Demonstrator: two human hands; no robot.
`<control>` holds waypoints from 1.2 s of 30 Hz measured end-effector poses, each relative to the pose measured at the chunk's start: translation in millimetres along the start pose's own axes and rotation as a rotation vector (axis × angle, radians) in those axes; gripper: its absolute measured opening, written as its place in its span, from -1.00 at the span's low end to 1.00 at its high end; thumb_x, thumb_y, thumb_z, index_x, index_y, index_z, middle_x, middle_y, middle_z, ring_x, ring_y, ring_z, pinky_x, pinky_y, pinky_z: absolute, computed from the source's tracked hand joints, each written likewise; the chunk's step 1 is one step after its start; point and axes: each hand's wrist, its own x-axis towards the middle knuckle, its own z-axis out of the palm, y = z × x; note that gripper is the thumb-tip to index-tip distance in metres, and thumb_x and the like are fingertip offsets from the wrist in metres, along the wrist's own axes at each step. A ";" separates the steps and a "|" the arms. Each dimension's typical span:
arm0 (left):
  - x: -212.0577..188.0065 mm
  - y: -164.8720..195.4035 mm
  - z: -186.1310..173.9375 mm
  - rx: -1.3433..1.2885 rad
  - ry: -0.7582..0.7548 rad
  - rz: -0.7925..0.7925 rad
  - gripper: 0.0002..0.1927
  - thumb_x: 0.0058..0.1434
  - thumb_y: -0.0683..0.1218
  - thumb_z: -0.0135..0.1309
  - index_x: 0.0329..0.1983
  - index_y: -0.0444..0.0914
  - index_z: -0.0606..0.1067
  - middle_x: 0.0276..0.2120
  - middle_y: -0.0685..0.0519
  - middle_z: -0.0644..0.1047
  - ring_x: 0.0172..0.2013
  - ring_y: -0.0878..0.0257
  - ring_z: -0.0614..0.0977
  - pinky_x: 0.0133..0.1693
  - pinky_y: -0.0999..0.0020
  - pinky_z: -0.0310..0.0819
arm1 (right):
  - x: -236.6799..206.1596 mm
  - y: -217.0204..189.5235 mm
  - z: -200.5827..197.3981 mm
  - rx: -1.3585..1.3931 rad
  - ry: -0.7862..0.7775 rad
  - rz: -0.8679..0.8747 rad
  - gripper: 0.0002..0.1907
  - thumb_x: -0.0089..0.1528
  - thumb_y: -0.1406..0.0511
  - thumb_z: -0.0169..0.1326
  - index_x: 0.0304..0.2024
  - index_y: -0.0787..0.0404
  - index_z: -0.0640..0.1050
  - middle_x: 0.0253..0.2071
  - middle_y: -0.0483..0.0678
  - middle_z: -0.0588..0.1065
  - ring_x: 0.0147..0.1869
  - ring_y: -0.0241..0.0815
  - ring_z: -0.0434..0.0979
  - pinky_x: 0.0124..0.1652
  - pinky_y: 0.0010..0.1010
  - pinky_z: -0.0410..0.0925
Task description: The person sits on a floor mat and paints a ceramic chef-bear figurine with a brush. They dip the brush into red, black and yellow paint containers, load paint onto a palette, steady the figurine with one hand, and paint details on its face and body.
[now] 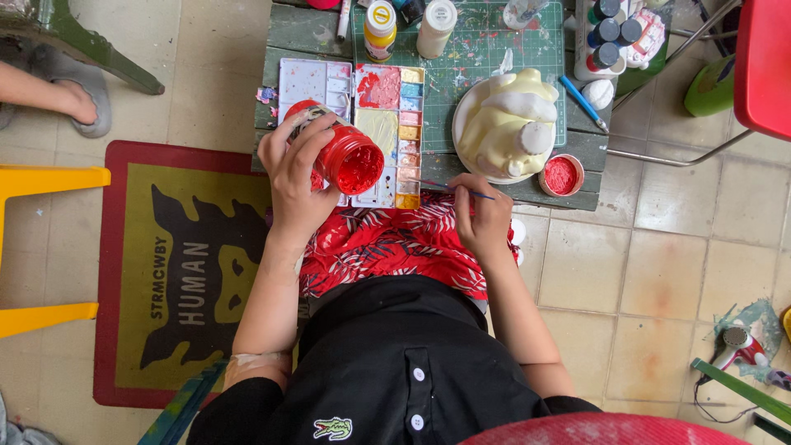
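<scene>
My left hand [293, 169] grips an open jar of red paint [346, 155], tilted with its mouth facing the camera, over a paint palette [387, 132] with several coloured wells. My right hand [482, 213] holds a thin paintbrush [449, 186] whose tip points left at the palette's lower right wells. A cream-coloured figurine [511, 124] lies on a white plate [461, 124] to the right of the palette. The jar's red lid [563, 175] lies upturned beside the plate.
The small green table [305, 33] also carries paint bottles [381, 29], a cutting mat [486, 41], a blue pen [583, 103] and a rack of small jars [610, 37]. A yellow stool [41, 247], a rug [165, 272] and another person's foot [78, 103] are left; a red chair [762, 66] is right.
</scene>
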 end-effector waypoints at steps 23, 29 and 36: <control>2.1 0.7 -0.4 -0.006 -0.007 -0.015 -0.18 0.03 -0.26 0.50 0.29 -0.12 0.30 0.28 0.07 0.50 0.37 0.02 0.39 0.33 0.01 0.10 | 0.1 3.1 4.3 0.095 0.031 0.077 -0.90 0.39 0.48 -0.02 -0.11 0.27 0.51 -0.36 -0.01 0.60 -0.43 -0.18 0.60 -0.38 -0.41 0.41; 1.4 0.5 -0.5 -0.009 -0.012 -0.011 -0.18 0.02 -0.28 0.48 0.29 -0.12 0.30 0.29 0.08 0.50 0.37 0.01 0.39 0.33 0.01 0.10 | 2.1 0.3 4.6 0.050 0.020 0.111 -0.91 0.36 0.48 0.01 -0.13 0.26 0.52 -0.40 0.00 0.59 -0.43 -0.12 0.62 -0.37 -0.36 0.40; 0.1 0.4 -0.8 0.004 -0.013 -0.015 -0.19 0.03 -0.30 0.47 0.28 -0.12 0.30 0.29 0.08 0.51 0.38 0.02 0.40 0.34 0.01 0.12 | 4.0 -5.5 -2.2 -0.031 0.055 0.006 -0.90 0.35 0.49 0.03 -0.11 0.24 0.51 -0.35 -0.01 0.58 -0.35 -0.07 0.64 -0.31 -0.33 0.42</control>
